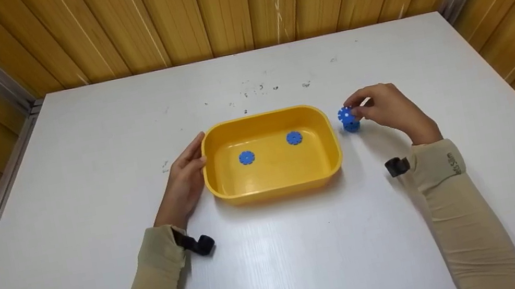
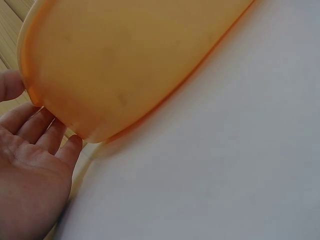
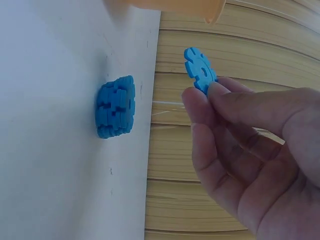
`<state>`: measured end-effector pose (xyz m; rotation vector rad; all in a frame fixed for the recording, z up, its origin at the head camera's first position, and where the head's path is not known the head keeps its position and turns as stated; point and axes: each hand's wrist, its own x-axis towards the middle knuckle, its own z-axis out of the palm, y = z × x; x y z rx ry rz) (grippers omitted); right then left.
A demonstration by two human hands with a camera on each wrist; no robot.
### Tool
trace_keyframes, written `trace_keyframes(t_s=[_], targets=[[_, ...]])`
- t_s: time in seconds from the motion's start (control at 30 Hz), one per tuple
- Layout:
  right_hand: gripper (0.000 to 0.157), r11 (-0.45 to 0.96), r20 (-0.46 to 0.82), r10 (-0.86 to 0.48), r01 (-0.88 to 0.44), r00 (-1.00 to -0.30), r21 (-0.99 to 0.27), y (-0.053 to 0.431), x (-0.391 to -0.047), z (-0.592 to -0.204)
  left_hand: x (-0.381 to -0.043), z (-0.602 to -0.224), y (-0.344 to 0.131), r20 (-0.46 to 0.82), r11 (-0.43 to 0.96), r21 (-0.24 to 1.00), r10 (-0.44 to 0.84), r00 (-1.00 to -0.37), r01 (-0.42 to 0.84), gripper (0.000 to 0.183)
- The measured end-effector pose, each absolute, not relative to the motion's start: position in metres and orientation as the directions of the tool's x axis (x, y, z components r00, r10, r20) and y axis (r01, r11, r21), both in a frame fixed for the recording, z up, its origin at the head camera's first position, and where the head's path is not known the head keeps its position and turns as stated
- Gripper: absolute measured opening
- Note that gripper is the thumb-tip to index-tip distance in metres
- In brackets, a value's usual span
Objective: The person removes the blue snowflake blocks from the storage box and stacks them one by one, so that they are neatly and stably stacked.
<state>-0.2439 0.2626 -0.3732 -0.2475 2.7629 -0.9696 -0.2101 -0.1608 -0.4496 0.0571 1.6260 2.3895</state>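
Observation:
Between thumb and forefinger, my right hand [image 1: 386, 106] pinches a blue notched plastic disc [image 3: 200, 70]. The disc is raised off the table and overlaps a short stack of matching blue discs [image 1: 352, 126] in the head view. In the right wrist view that stack [image 3: 115, 107] stands apart from the held piece. My left hand [image 1: 184, 178] touches the left end of a yellow tub [image 1: 276, 191], its fingers fairly straight against the outer wall and the thumb at the rim. Two blue discs lie flat inside, one left [image 1: 246, 157] and one right [image 1: 294, 137].
The white table [image 1: 278, 262] carries the tub and has small dark marks behind it. Wood-patterned panels [image 1: 223, 7] rise behind and at both sides, with metal posts at the corners. The disc stack stands just right of the tub.

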Motion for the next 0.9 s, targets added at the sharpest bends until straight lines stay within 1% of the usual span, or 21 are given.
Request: trace_keyframes(t_s=[0.4, 0.9], targets=[[0.029, 0.777, -0.208, -0.197, -0.023, -0.958, -0.63, 0.274, -0.248, -0.385, -0.21, -0.449, -0.16, -0.098, -0.358, 0.917, 0.23, -0.968, -0.178, 0.063], [0.031, 0.78, -0.211, -0.213, -0.036, -0.954, -0.625, 0.279, -0.25, -0.39, -0.21, -0.449, -0.16, -0.092, -0.356, 0.919, 0.22, -0.971, -0.168, 0.064]])
